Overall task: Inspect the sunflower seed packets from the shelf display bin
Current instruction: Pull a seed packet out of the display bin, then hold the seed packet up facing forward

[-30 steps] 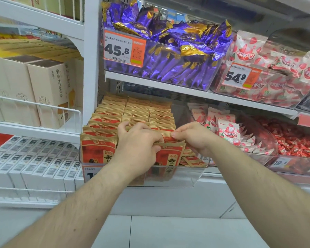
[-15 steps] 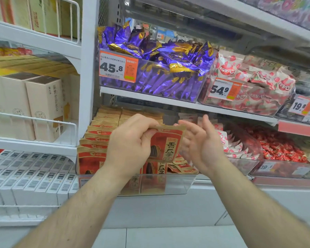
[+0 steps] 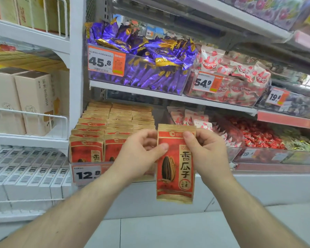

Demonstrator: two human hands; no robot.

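A red and gold sunflower seed packet (image 3: 175, 169) hangs upright in front of the shelf, its printed face toward me. My left hand (image 3: 138, 154) pinches its left edge with the thumb on the front. My right hand (image 3: 206, 151) pinches its top right corner. Behind them the clear display bin (image 3: 89, 171) holds several rows of the same seed packets (image 3: 104, 129), standing upright, with a 12.8 price tag on its front.
Above sits a bin of purple wrapped sweets (image 3: 150, 59) tagged 45.8, and next to it pink and white packets (image 3: 236, 81) tagged 54.9. Red candies (image 3: 258, 135) fill a bin at right. Boxes (image 3: 21, 101) stand on white wire shelves at left. Pale floor tiles lie below.
Both hands lifted one packet out of the bin and brought it toward me. It turned upright, and my right hand went from open beside it to pinching its top.
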